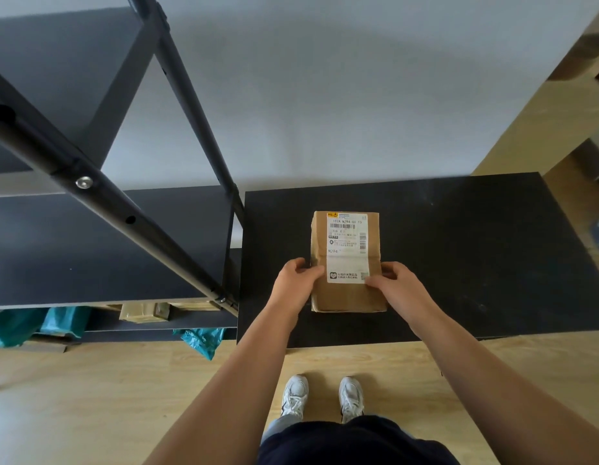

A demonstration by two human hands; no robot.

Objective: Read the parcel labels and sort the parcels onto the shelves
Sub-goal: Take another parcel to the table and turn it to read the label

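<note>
A flat brown cardboard parcel [348,263] lies on the black rectangular worktop [476,250], roughly at the middle of its near half, with its long side running away from the person. A white printed shipping label [346,247] covers much of its top face; the code "N294" can be read on it, along with barcodes, while the smaller print is too fine to make out.

The left hand [296,280] grips the parcel's left edge near the label's lower corner, its thumb lying on the top face and the remaining fingers curled round the side. The right hand [397,283] holds the right edge in the same manner, thumb pressed on the top by the label's lower right corner. Both hands are closed on the parcel, which rests on the worktop.

To the left stands a black metal shelving unit [100,203] with dark shelf boards, just beside the worktop's left edge. On its lowest level, close to the floor, sit teal plastic mailing bags [65,322] and a taped brown cardboard box [143,312]; another teal bag [200,340] pokes out at the unit's near right corner.

The floor is pale wood laminate [106,397]. Below the worktop's near edge the person's white trainers [325,396] point towards it.
</note>
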